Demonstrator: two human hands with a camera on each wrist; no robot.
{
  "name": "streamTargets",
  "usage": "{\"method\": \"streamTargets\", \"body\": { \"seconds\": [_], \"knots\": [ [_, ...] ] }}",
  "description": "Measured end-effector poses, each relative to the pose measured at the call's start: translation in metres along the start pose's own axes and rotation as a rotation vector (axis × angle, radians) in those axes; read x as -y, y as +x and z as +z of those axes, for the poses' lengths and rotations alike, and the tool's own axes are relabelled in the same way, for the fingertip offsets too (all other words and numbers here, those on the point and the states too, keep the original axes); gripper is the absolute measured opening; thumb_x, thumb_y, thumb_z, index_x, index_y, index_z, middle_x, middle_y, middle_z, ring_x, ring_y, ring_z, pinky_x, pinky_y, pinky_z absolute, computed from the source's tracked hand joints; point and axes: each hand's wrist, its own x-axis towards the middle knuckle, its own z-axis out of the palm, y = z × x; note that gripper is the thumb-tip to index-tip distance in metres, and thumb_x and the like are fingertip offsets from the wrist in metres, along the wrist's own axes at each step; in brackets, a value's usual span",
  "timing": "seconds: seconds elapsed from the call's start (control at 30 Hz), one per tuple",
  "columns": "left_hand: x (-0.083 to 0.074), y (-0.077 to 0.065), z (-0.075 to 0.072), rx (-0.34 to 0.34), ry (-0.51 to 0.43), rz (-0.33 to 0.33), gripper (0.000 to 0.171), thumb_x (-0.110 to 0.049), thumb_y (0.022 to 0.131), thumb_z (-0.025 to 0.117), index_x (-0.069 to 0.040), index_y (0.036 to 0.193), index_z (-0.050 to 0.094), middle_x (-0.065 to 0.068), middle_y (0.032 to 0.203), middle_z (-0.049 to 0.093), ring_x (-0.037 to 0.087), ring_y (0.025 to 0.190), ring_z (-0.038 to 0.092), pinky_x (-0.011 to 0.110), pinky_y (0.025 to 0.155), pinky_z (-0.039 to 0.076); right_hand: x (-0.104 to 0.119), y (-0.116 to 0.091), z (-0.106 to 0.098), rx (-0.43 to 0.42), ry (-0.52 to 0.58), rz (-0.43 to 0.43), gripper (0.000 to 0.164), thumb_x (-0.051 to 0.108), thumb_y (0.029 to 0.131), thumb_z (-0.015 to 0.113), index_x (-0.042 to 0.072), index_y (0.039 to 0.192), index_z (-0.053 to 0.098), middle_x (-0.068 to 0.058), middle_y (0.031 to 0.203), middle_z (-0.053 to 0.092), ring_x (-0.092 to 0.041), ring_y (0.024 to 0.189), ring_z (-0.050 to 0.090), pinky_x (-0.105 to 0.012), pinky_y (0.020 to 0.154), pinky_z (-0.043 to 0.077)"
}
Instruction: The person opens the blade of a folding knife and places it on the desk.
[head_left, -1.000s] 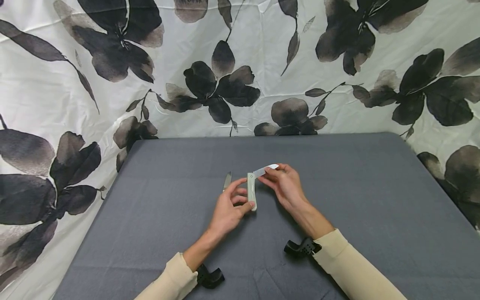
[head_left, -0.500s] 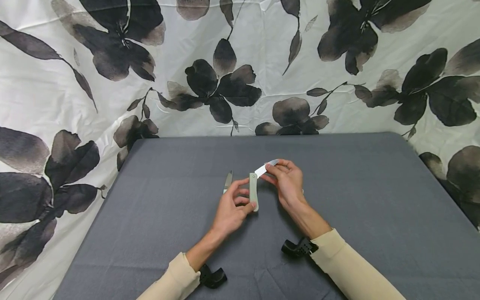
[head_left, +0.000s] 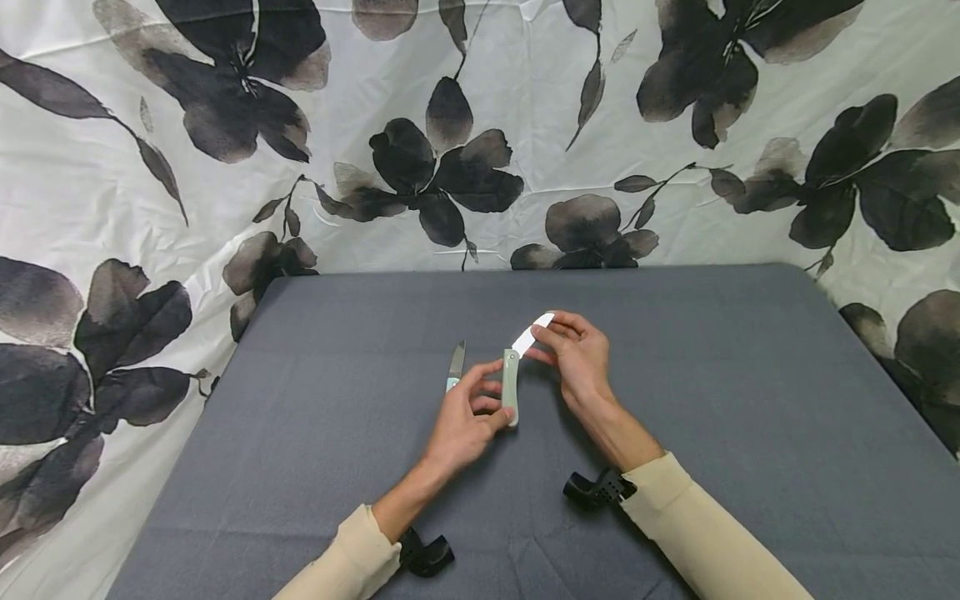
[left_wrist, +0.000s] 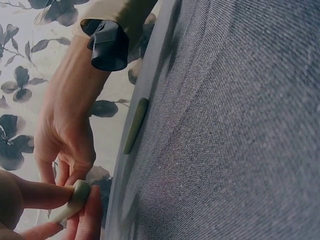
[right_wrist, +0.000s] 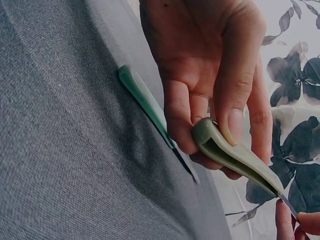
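My left hand (head_left: pixel 461 425) grips the pale green handle of a folding knife (head_left: pixel 510 387) above the table, thumb near its lower end and fingertips near the pivot. My right hand (head_left: pixel 585 362) pinches the shiny blade (head_left: pixel 527 340) between thumb and fingers; it slants up and right out of the handle. In the right wrist view the handle's slot (right_wrist: pixel 235 162) shows as a dark groove. A second knife (right_wrist: pixel 145 102), with a green handle and its blade out, lies on the table; in the head view my left hand partly hides it.
The knives are over a table (head_left: pixel 712 375) covered in grey cloth. A white curtain (head_left: pixel 525 92) with dark flowers hangs behind it. Black camera mounts (head_left: pixel 427 554) sit on both wrists, below beige sleeves (head_left: pixel 712 525).
The blade has swung upward, further out of the handle and closer to being in line with it. My right hand has risen slightly with it; my left hand has shifted a little right.
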Motion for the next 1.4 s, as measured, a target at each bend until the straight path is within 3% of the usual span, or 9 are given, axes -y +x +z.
{"method": "streamTargets", "body": {
  "seconds": [0.3, 0.83, 1.4],
  "knots": [
    [0.001, -0.001, 0.001, 0.015, 0.014, -0.016, 0.066, 0.010, 0.088, 0.072, -0.009, 0.148, 0.056, 0.024, 0.117, 0.067, 0.020, 0.088, 0.072, 0.021, 0.068, 0.056, 0.003, 0.005, -0.004, 0.052, -0.083, 0.032, 0.038, -0.008, 0.090, 0.074, -0.008, 0.126, 0.062, 0.003, 0.090, 0.071, -0.009, 0.075, 0.075, -0.028, 0.066, 0.063],
    [0.000, -0.001, 0.002, 0.052, 0.033, -0.039, 0.066, 0.010, 0.087, 0.072, -0.008, 0.148, 0.056, 0.024, 0.117, 0.067, 0.017, 0.087, 0.070, 0.022, 0.070, 0.057, 0.008, 0.015, -0.012, 0.166, -0.203, 0.057, 0.048, -0.003, 0.092, 0.073, -0.010, 0.137, 0.058, 0.005, 0.092, 0.068, -0.006, 0.078, 0.071, -0.027, 0.067, 0.063],
    [-0.003, 0.004, 0.005, 0.067, 0.032, -0.052, 0.067, 0.009, 0.087, 0.071, -0.009, 0.150, 0.055, 0.023, 0.118, 0.066, 0.017, 0.088, 0.071, 0.021, 0.068, 0.055, 0.014, 0.027, -0.015, 0.223, -0.290, 0.080, 0.049, -0.001, 0.091, 0.075, -0.009, 0.137, 0.060, 0.004, 0.095, 0.067, -0.007, 0.080, 0.069, -0.028, 0.069, 0.063]
  ]
}}
